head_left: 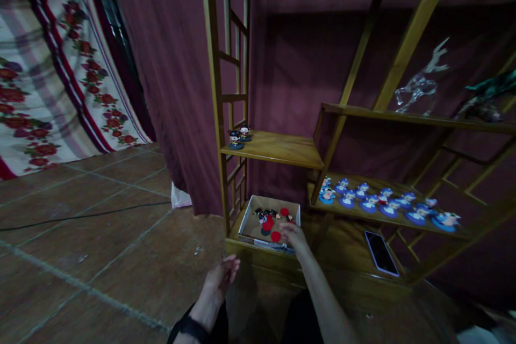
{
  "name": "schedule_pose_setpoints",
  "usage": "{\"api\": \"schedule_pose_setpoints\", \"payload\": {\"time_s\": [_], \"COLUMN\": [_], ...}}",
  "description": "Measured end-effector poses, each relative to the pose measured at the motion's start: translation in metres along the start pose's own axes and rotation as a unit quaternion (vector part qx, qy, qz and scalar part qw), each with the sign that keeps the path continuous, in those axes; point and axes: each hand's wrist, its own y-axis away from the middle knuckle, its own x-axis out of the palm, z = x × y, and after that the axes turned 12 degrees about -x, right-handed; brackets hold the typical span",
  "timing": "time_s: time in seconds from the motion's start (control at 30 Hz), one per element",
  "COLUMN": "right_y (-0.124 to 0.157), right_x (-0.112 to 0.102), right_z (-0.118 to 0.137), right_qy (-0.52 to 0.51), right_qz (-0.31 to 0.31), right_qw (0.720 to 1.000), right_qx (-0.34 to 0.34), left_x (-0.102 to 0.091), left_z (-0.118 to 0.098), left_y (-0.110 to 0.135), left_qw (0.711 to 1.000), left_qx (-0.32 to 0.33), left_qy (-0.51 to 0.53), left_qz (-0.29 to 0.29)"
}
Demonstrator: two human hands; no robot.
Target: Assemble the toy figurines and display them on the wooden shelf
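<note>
My right hand (pixel 292 235) reaches into a shallow cardboard box (pixel 250 219) on the bottom shelf of a wooden rack. Its fingers curl down onto small figurines with red bases (pixel 269 224) lying inside; what they grip is hidden. My left hand (pixel 223 273) hangs in front of the rack's lower edge, fingers loosely bent, holding nothing I can make out. Two small figurines (pixel 238 136) stand on the left middle shelf (pixel 282 149). Several blue-based figurines (pixel 382 204) line the lower right shelf.
A smartphone (pixel 381 252) lies on the bottom shelf right of the box. A clear glass deer (pixel 421 83) and a dark green ornament (pixel 489 94) sit on the upper right shelf. A maroon curtain (pixel 169 75) hangs left; a cable (pixel 80 216) crosses the tiled floor.
</note>
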Motion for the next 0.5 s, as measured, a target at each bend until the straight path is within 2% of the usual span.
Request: {"api": "schedule_pose_setpoints", "payload": {"time_s": [0.03,0.13,0.23,0.33,0.43,0.5], "right_y": [-0.006,-0.026,-0.048,-0.069,-0.09,-0.103], "right_x": [0.0,0.007,0.014,0.016,0.02,0.028], "right_z": [-0.001,-0.011,-0.032,-0.053,-0.064,-0.067], "right_qy": [0.001,0.019,0.076,0.182,0.292,0.347], "right_qz": [0.004,0.005,0.005,0.027,0.068,0.097], "right_qw": [1.0,1.0,0.997,0.981,0.95,0.928], "right_qx": [0.0,-0.011,-0.023,-0.058,-0.087,-0.091], "left_x": [0.008,0.039,0.061,0.063,0.056,0.053], "left_z": [-0.004,-0.02,-0.034,-0.041,-0.045,-0.05], "left_y": [-0.003,-0.017,-0.038,-0.062,-0.079,-0.085], "left_qw": [1.0,0.997,0.996,0.997,0.998,0.996], "left_qx": [-0.008,-0.003,-0.003,-0.009,-0.03,-0.018], "left_qy": [0.007,0.021,0.031,0.038,0.05,0.052], "left_qz": [0.001,0.069,0.08,0.06,0.033,0.063]}}
